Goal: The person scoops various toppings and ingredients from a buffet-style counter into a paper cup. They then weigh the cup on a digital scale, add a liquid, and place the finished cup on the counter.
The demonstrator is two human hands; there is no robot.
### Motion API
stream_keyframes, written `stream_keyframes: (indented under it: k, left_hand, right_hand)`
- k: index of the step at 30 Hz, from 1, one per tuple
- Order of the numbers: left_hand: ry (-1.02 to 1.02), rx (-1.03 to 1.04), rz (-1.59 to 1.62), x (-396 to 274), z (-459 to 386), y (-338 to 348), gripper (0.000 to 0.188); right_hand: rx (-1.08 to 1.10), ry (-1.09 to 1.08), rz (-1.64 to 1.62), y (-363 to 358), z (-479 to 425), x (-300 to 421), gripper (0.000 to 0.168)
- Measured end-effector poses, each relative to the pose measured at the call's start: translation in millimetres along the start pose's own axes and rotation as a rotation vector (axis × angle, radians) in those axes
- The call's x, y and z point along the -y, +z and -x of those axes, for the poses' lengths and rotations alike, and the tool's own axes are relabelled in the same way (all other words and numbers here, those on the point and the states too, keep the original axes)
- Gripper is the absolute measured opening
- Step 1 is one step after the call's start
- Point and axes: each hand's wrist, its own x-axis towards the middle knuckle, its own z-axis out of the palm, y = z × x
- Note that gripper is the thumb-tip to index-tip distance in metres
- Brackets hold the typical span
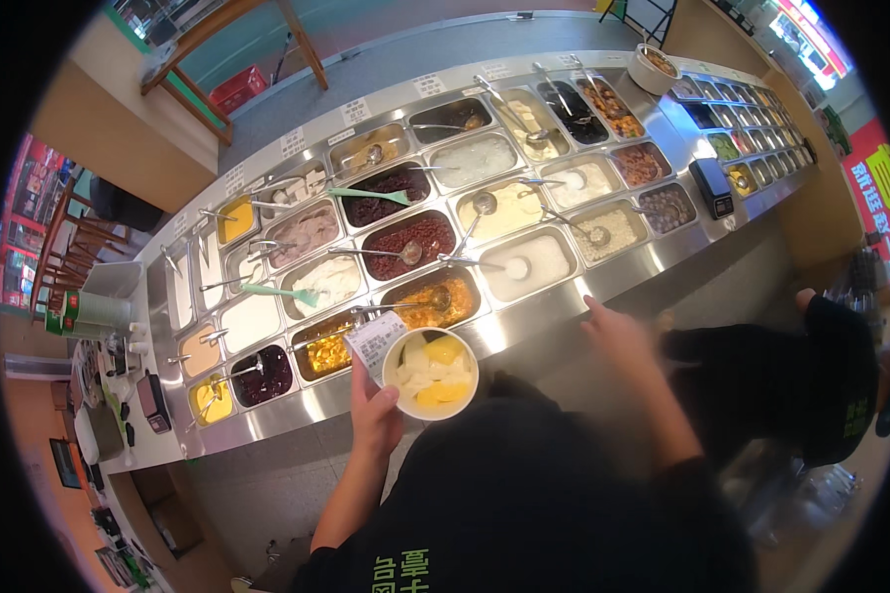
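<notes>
My left hand (377, 411) holds a white paper bowl (430, 374) with pale and yellow pieces in it, along with a printed paper slip (375, 342) that bears writing. The bowl is above my dark shirt, near the front edge of the steel topping counter (326, 400). My right hand (601, 320) is slightly blurred beside that front edge, its index finger stretched out, and no object shows in it. Nearest to the bowl are a pan of orange topping (456, 296) with a ladle and a pan of yellow cubes (326, 356). Farther right lies a pan of white pearls in liquid (549, 259).
A person in dark clothes (756, 385) stands close at my right. Stacked paper bowls (96, 307) and a digital scale (153, 402) are at the left; another scale (710, 189) and a white pot (653, 70) are at the right. Ladle and spatula handles stick out over several pans.
</notes>
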Motion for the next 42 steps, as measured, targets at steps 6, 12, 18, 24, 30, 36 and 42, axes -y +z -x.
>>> stream_keyframes:
  k: [6,12,18,24,30,36,42]
  left_hand:
    - [0.175,-0.215,-0.097,-19.1,5.7,-34.2,0.1]
    - [0.322,-0.347,-0.076,-31.1,7.6,-38.0,0.107]
    - [0.349,-0.362,-0.061,-37.2,-5.1,-49.9,0.112]
    - [0.274,-0.337,-0.041,-53.8,-12.4,-66.5,0.115]
    - [0.21,-0.313,-0.053,-68.9,-9.2,-95.1,0.115]
    - [0.215,-0.392,-0.059,-83.7,11.3,-114.1,0.115]
    - [0.273,-0.476,-0.042,-100.6,29.7,-122.1,0.114]
  right_hand:
    - [0.232,-0.276,0.064,62.8,-124.3,44.1,0.041]
    - [0.279,-0.542,0.033,88.7,-208.0,110.7,0.035]
    - [0.277,-0.703,0.03,98.8,-244.4,152.1,0.031]
    - [0.324,-0.659,0.022,122.9,-257.1,173.8,0.029]
    - [0.417,-0.558,0.061,188.4,-289.4,205.9,0.028]
    - [0.445,-0.483,0.132,275.9,-335.3,278.1,0.031]
    - [0.442,-0.46,0.204,312.7,-347.7,314.5,0.028]
